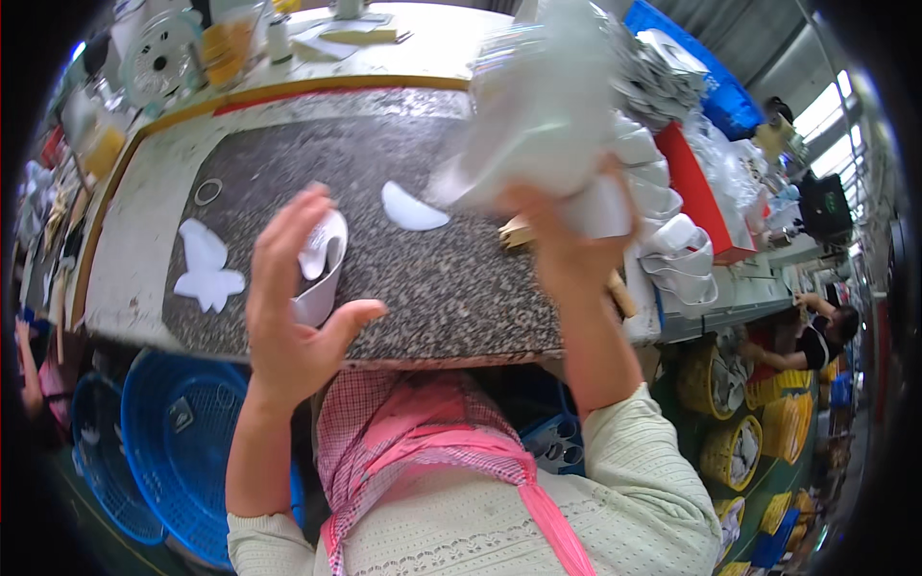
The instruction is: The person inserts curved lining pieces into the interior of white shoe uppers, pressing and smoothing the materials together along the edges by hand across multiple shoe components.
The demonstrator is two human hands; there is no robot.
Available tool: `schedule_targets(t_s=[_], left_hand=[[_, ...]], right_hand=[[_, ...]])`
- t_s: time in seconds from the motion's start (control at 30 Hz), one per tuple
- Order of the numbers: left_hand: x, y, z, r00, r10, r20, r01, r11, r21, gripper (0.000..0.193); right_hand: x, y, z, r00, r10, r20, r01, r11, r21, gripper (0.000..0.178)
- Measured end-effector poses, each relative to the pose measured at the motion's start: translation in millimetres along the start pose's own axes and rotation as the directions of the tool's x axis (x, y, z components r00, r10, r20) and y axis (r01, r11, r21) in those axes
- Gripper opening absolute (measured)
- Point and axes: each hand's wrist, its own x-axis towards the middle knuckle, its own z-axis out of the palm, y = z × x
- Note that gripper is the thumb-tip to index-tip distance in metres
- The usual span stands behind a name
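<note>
My left hand (283, 302) is open over the left part of a speckled stone slab (451, 298), fingers stretched and thumb apart. Just beside and partly behind it stands a curled white piece (331, 259) that looks like a shoe upper. My right hand (576, 216), smeared by motion, is raised over the slab's right side and closed around a blurred white sheet-like piece (538, 144), whose exact kind I cannot make out. Between the hands lies a white crescent-shaped piece (413, 207). Left of my left hand are a white winged cutout (206, 269) and a thin ring (207, 192).
Curled white pieces (677, 250) stand in a row at the right, by a red box (706, 192). Behind them are grey stacked pieces (663, 82) and a blue crate (715, 77). Blue baskets (182, 432) sit low at left. Another person (816, 336) works at far right.
</note>
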Motion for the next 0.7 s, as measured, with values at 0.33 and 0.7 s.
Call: schedule_targets(t_s=[0.33,0.7], left_hand=[[-46.2,-62.1,-8.2,0.883,-0.152,0.443,-0.052,0.908,0.416,0.054],[-47.5,-48.1,0.5,0.953,-0.058,0.299,-0.066,0.920,0.387,0.041]], right_hand=[[13.6,139.3,-196.3,0.626,0.734,0.263,0.381,0.006,-0.925,0.022],[-40.1,19.0,21.7,0.768,0.208,0.606,-0.509,0.772,0.381,0.046]])
